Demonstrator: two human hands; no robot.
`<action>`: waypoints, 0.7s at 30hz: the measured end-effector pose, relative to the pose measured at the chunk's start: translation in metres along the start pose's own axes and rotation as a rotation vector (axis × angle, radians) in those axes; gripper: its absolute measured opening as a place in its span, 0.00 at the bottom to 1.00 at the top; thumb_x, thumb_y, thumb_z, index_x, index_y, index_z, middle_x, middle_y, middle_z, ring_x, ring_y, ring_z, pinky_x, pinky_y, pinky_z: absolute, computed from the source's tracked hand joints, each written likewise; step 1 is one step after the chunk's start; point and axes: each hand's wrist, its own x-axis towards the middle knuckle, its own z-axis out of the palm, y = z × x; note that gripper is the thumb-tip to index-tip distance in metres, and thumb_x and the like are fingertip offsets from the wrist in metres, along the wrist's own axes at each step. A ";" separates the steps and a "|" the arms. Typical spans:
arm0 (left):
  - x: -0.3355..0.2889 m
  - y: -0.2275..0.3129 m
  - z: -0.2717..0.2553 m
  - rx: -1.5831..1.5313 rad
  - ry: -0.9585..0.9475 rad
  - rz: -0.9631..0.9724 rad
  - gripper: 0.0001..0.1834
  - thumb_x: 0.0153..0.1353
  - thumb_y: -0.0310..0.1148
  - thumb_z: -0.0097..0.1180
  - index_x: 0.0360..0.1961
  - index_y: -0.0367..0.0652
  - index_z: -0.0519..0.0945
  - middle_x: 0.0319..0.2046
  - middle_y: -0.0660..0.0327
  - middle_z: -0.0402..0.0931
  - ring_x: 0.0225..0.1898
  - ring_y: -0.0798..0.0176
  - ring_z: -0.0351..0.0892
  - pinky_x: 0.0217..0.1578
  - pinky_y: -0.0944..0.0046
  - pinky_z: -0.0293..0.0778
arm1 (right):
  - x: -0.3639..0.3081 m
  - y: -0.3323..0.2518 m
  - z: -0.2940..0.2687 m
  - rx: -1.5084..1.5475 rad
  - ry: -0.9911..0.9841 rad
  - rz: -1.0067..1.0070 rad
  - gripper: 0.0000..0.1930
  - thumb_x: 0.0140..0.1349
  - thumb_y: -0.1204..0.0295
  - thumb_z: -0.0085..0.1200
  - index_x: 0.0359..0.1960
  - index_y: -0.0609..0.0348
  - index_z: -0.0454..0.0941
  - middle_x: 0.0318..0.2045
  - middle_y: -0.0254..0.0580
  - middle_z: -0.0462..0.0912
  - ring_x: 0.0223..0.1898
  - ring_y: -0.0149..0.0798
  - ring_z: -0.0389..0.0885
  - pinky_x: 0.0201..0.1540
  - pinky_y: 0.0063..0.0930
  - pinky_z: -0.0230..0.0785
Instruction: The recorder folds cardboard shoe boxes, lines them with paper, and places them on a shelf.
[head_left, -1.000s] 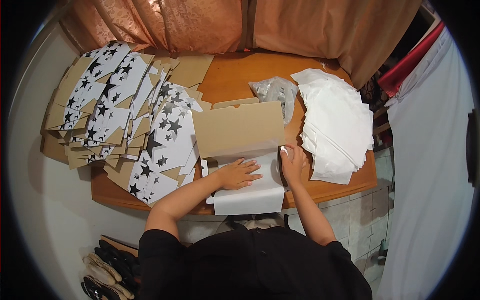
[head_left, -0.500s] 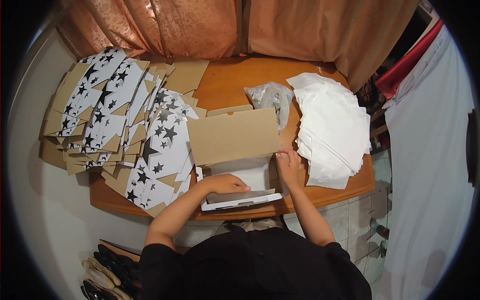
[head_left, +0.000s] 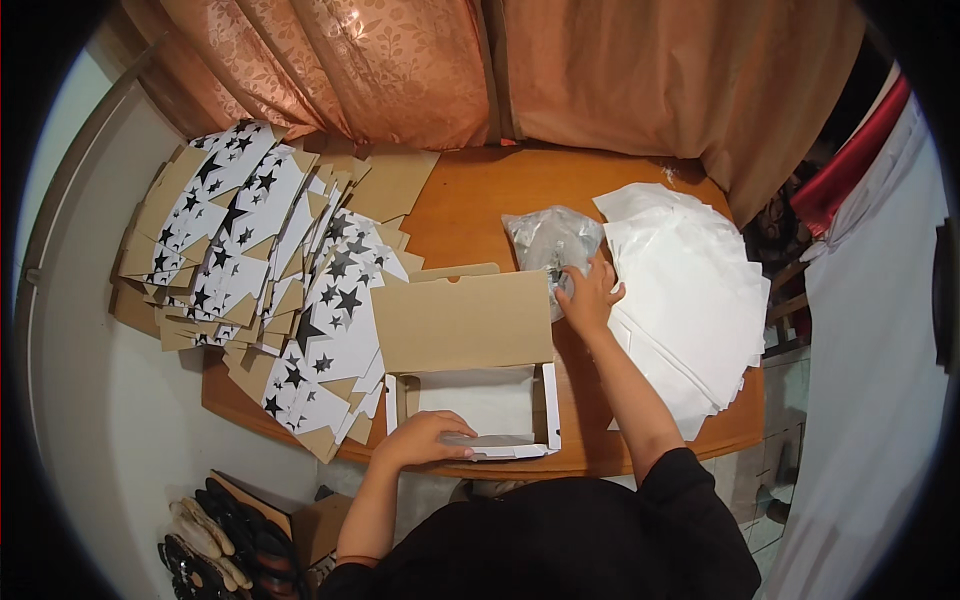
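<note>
An open cardboard box, brown inside and white outside, stands near the table's front edge with its lid raised at the back. White paper lines its bottom. At the box's front left, my left hand holds the front wall, fingers on the inner side and thumb outside. Behind and right of the box lies a clear plastic bag with greyish contents that I cannot make out. My right hand is at the bag's near right edge, fingers curved and apart; whether they touch it, I cannot tell.
At the left, flat cardboard pieces with black stars lie in a large overlapping heap. A fanned stack of white paper sheets covers the table's right side. Orange curtains hang behind the wooden table. Shoes sit at lower left.
My right hand has left the box's right side and moved away from me to the plastic bag. The left hand has shifted from inside the box onto its front wall.
</note>
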 end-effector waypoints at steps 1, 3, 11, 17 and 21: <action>0.001 0.001 0.005 -0.033 0.021 -0.005 0.19 0.51 0.42 0.62 0.40 0.41 0.80 0.38 0.54 0.77 0.43 0.55 0.75 0.46 0.62 0.70 | 0.001 0.004 0.003 -0.042 -0.001 0.010 0.17 0.44 0.64 0.62 0.39 0.44 0.79 0.55 0.44 0.63 0.62 0.50 0.51 0.55 0.70 0.40; 0.006 0.003 0.008 -0.004 0.047 -0.057 0.18 0.51 0.41 0.62 0.40 0.41 0.80 0.38 0.54 0.77 0.42 0.55 0.76 0.45 0.62 0.70 | 0.004 0.015 0.008 -0.053 -0.027 0.022 0.19 0.44 0.63 0.63 0.40 0.48 0.77 0.55 0.45 0.62 0.63 0.52 0.50 0.56 0.71 0.39; 0.027 0.016 0.011 0.033 0.178 -0.167 0.17 0.50 0.37 0.61 0.41 0.42 0.79 0.35 0.54 0.77 0.38 0.56 0.77 0.42 0.62 0.71 | 0.010 0.012 0.005 -0.072 -0.074 0.019 0.20 0.44 0.62 0.63 0.41 0.49 0.76 0.56 0.44 0.61 0.63 0.50 0.51 0.56 0.70 0.39; 0.028 0.028 0.011 0.139 0.289 -0.092 0.18 0.48 0.35 0.62 0.42 0.44 0.78 0.35 0.55 0.77 0.39 0.54 0.77 0.41 0.60 0.71 | 0.007 0.014 0.023 -0.088 0.038 -0.068 0.19 0.45 0.64 0.63 0.41 0.46 0.78 0.56 0.42 0.61 0.63 0.50 0.51 0.56 0.67 0.39; 0.021 0.025 0.016 0.106 0.377 -0.085 0.18 0.47 0.35 0.62 0.42 0.44 0.78 0.36 0.55 0.77 0.39 0.53 0.77 0.42 0.60 0.70 | 0.003 0.020 0.029 -0.110 0.016 -0.065 0.14 0.49 0.63 0.60 0.40 0.43 0.80 0.57 0.42 0.62 0.63 0.51 0.50 0.56 0.68 0.38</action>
